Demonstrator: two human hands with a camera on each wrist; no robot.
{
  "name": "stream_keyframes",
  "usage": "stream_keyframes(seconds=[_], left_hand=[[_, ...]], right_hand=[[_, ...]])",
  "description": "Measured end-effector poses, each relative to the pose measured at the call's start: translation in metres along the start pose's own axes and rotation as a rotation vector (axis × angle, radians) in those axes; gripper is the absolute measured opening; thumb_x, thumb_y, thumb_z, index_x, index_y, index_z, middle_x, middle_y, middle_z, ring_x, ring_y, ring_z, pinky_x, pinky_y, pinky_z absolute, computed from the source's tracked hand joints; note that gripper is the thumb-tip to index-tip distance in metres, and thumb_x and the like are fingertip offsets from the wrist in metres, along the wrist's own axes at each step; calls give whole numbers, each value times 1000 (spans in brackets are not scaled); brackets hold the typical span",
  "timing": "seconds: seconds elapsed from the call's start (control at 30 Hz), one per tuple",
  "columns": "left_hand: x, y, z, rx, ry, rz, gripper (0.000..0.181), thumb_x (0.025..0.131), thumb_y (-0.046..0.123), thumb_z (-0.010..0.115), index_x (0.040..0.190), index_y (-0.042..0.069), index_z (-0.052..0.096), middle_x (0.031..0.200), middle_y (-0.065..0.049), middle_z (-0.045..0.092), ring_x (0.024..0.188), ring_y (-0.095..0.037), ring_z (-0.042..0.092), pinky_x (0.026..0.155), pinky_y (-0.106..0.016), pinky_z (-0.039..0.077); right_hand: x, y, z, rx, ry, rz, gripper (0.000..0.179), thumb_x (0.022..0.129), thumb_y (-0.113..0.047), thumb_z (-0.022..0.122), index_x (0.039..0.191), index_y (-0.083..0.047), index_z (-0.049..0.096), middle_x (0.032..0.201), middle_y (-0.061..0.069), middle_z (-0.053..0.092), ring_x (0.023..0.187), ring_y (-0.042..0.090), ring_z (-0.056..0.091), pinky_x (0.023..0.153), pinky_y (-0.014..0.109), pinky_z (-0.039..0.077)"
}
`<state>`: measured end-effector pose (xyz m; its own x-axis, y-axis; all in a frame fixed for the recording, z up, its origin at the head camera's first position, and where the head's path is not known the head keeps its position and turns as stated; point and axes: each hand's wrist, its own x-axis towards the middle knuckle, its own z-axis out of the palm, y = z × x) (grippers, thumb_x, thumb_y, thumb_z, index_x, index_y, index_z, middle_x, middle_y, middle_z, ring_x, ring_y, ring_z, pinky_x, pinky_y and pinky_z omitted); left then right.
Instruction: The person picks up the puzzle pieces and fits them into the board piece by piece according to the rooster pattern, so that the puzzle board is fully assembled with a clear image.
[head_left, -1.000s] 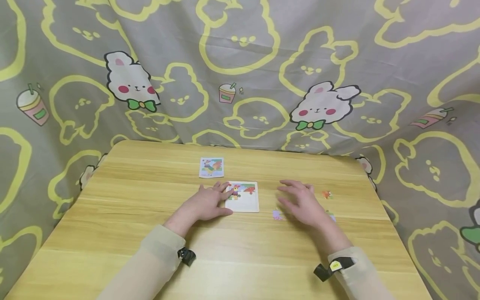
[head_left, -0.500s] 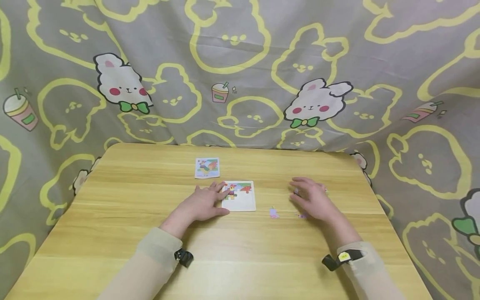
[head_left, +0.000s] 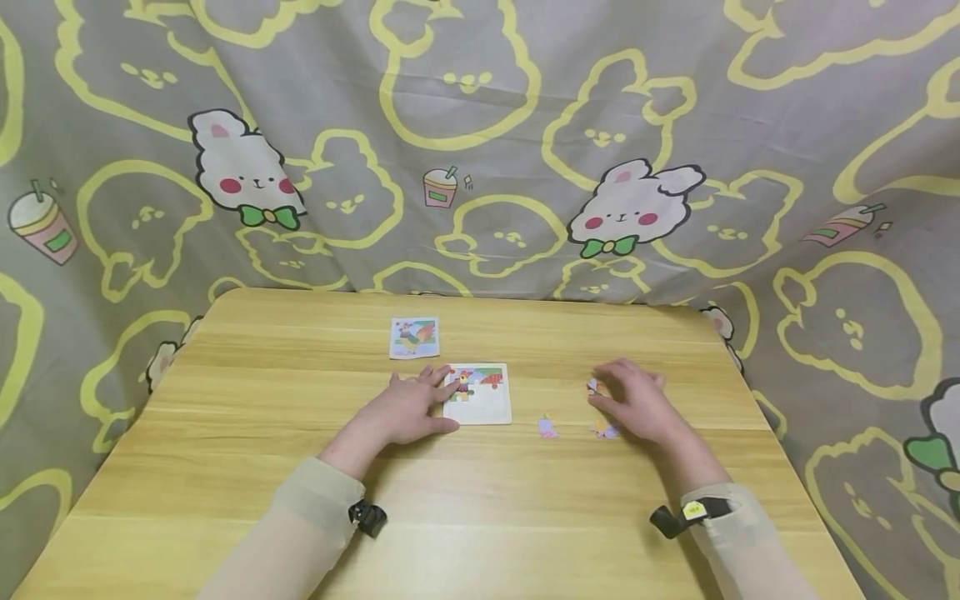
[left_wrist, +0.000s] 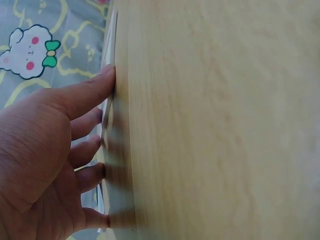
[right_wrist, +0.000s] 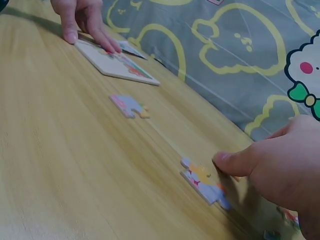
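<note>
My left hand (head_left: 408, 407) rests with spread fingers on the left side of a white puzzle tray (head_left: 487, 408). Joined pieces showing a rooster's head fill its upper part. In the left wrist view, my thumb (left_wrist: 92, 90) and fingertips lie along the tray's edge. To the right, my right hand (head_left: 637, 400) pinches a small purple and orange puzzle piece (head_left: 593, 387) between thumb and curled fingers. Just below it lies a purple and yellow puzzle piece (head_left: 602, 429); another purple piece (head_left: 547, 427) lies nearer the tray. My hand largely hides the held piece in the right wrist view.
A square picture card (head_left: 415, 337) of a rooster lies behind the tray. More pieces (right_wrist: 287, 217) show under the right hand in the right wrist view. A patterned curtain (head_left: 480, 150) hangs round the wooden table (head_left: 450, 517).
My right hand has moved right and its fingers have closed on a piece; a purple and yellow piece has come into sight below it. My left hand stays on the tray.
</note>
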<state>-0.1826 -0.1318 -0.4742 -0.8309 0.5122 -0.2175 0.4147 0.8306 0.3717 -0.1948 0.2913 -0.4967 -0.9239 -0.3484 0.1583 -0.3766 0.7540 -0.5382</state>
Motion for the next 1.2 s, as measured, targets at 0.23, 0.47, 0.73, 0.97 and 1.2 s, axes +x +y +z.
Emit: stream_keyframes(seconds=[0.23, 0.47, 0.73, 0.97, 1.2], left_hand=[[0, 0, 1, 9, 0, -3, 78, 98, 57, 70, 162, 20, 45, 174, -7, 24, 157, -38, 23, 114, -81, 16], [0, 0, 2, 2, 5, -2, 78, 98, 57, 70, 162, 20, 46, 174, -6, 24, 157, -39, 23, 115, -81, 15], [0, -1, 4, 1, 3, -2, 77, 98, 56, 70, 162, 19, 46, 174, -7, 24, 157, -39, 23, 114, -81, 15], [-1, 0, 1, -1, 10, 7, 76, 99, 54, 70, 161, 17, 47, 174, -9, 24, 157, -41, 23, 113, -82, 14], [0, 0, 1, 4, 12, 12, 76, 99, 54, 70, 161, 17, 47, 173, -10, 25, 157, -42, 24, 113, -82, 15]], right_hand=[[-3, 3, 1, 2, 3, 39, 35, 96, -28, 82, 118, -3, 72, 120, 10, 64, 117, 38, 60, 99, 72, 20], [-4, 4, 4, 10, 25, 91, 38, 92, -29, 85, 114, -4, 68, 111, 9, 68, 105, 34, 62, 97, 66, 23], [-4, 6, 7, 69, 37, 63, 34, 91, -22, 87, 116, -5, 71, 92, -3, 68, 81, 18, 59, 88, 45, 37], [-4, 10, 8, 122, 36, -2, 28, 94, -11, 82, 118, 0, 73, 90, -4, 70, 79, 14, 65, 70, 27, 56], [-3, 8, 8, 132, 53, -31, 23, 94, -12, 83, 113, -3, 76, 85, -7, 70, 72, 12, 64, 64, 27, 54]])
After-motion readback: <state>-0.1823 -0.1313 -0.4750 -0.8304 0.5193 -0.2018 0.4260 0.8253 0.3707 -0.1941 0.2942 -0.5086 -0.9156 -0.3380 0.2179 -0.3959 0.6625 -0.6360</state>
